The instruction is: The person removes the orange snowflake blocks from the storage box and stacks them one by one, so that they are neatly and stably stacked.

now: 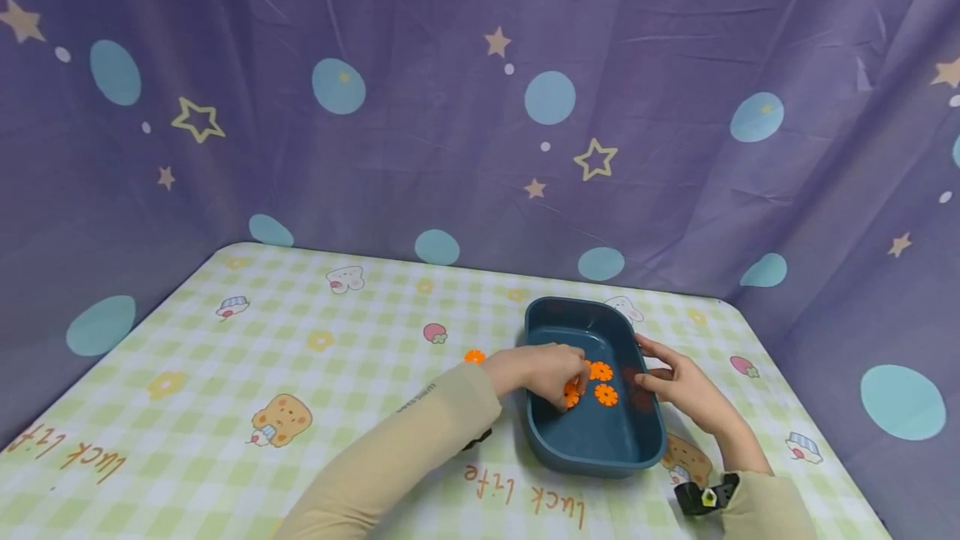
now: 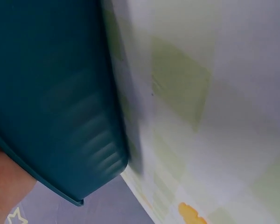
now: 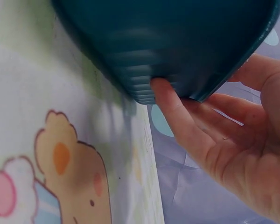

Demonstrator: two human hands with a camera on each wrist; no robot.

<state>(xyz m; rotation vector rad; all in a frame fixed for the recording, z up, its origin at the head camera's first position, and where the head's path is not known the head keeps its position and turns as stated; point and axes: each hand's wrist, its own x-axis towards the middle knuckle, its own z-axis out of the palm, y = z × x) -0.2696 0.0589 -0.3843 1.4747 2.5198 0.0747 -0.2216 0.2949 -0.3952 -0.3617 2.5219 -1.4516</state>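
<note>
A dark blue-green rectangular bin (image 1: pixel 592 448) stands on the tablecloth at right of centre in the head view. My left hand (image 1: pixel 551 369) reaches over its left rim, fingers bent down and pinching an orange flower-shaped piece (image 1: pixel 572 395); the fingertips are partly hidden. Other orange flower-shaped pieces (image 1: pixel 606 394) lie on the bin floor beside that hand. My right hand (image 1: pixel 686 386) grips the bin's right rim, thumb over the edge. From the right wrist view, a finger (image 3: pixel 170 100) presses the bin's outer wall. Only part of the left hand (image 2: pixel 7 184) shows in the left wrist view.
One more orange flower-shaped piece (image 1: pixel 475 356) lies on the tablecloth left of the bin, just beyond the left forearm. A green-checked tablecloth (image 1: pixel 360 382) with printed cartoons covers the table. Purple curtains (image 1: pixel 435 148) hang behind and at the sides.
</note>
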